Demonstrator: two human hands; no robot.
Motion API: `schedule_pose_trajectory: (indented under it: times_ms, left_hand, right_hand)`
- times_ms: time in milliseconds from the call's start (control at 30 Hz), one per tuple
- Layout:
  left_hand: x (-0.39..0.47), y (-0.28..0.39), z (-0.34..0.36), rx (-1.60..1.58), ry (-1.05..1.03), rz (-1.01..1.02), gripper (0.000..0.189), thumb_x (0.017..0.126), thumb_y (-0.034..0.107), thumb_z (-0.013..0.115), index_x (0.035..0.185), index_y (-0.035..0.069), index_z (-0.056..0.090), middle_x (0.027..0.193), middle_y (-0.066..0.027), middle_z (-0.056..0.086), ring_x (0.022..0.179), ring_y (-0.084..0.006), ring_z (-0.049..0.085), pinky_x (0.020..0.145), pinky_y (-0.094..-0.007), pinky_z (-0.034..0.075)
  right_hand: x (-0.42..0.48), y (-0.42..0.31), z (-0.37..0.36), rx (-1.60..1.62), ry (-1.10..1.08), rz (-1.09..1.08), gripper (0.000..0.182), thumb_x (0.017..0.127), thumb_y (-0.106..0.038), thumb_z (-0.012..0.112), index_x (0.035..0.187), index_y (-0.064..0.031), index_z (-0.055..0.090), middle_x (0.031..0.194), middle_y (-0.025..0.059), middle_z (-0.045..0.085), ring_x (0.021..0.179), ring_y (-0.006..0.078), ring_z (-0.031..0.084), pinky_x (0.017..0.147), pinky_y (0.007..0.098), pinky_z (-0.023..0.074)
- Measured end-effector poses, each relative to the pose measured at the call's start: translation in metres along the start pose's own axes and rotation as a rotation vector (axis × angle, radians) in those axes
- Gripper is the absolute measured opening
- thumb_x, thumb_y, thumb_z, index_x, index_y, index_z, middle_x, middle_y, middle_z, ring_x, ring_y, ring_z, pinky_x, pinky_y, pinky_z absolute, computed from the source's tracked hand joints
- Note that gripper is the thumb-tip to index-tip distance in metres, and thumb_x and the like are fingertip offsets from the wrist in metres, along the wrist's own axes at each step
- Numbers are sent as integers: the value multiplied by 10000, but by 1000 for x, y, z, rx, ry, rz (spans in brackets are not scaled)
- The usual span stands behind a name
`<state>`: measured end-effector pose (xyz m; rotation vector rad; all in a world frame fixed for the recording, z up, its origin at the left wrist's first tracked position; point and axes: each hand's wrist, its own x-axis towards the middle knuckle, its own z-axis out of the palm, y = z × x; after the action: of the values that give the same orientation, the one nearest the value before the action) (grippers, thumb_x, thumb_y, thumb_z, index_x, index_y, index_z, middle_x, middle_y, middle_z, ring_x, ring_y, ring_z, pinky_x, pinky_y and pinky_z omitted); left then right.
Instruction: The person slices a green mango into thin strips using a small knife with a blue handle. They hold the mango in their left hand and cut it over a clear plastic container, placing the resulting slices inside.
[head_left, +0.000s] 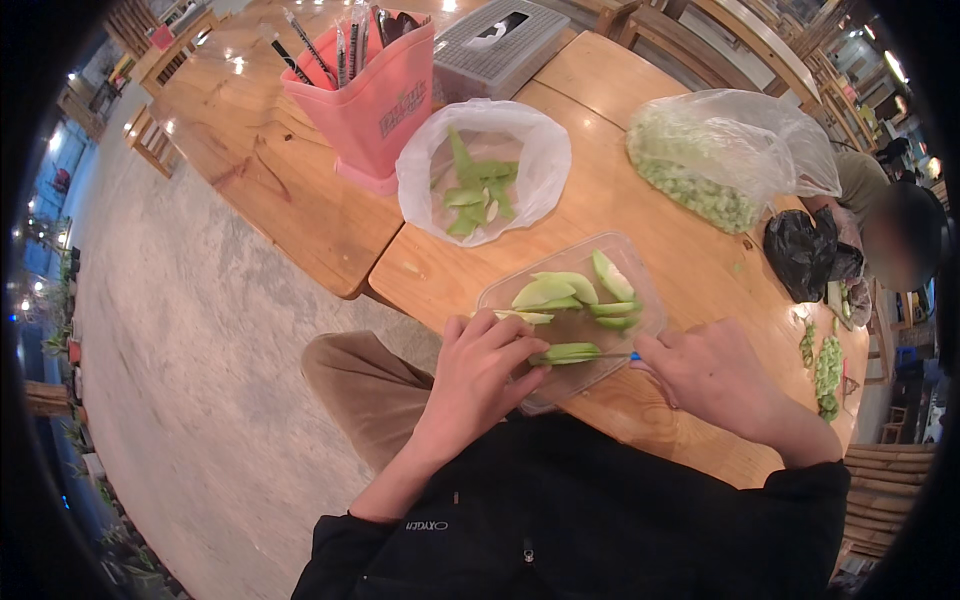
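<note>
My left hand (487, 367) steadies a stack of thin green slices (574, 352) with its fingertips. My right hand (705, 371) grips a knife (635, 356) with a blue handle, and its narrow blade meets the right end of that stack. Underneath lies a shallow clear plastic tray (649, 300). Several pale green wedges (559, 289) of a fruit or vegetable rest in the tray beyond my hands, some with darker green skin. The left end of the stack is hidden by my left fingers.
Green peelings lie in a white plastic bag (551, 150). Nearby stand a pink utensil holder (360, 112) and a grey tissue box (499, 45). Rightward are a clear bag of green pieces (697, 165), a black plastic bag (799, 251), chopped green bits (828, 371) and another person (855, 180).
</note>
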<state>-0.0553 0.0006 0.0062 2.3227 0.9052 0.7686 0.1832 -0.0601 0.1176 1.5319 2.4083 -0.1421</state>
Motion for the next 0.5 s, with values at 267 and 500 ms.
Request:
schedule_pose_trajectory:
  times_ms: [267, 500]
  left_hand:
    - [0, 0, 3, 21, 18, 3, 272, 692, 159, 811, 949, 150, 723, 912, 26, 633, 876, -192, 564, 758, -338, 378]
    - [-2, -1, 7, 17, 29, -2, 282, 684, 157, 811, 952, 158, 724, 920, 23, 636, 875, -202, 564, 773, -341, 391]
  right_hand:
    - [10, -13, 3, -32, -51, 14, 143, 807, -74, 609, 904, -66, 504, 620, 77, 604, 517, 270, 633, 422, 373, 444]
    - [13, -8, 25, 11, -73, 26, 132, 847, -93, 590, 934, -65, 495, 617, 92, 613, 533, 291, 639, 440, 396, 461]
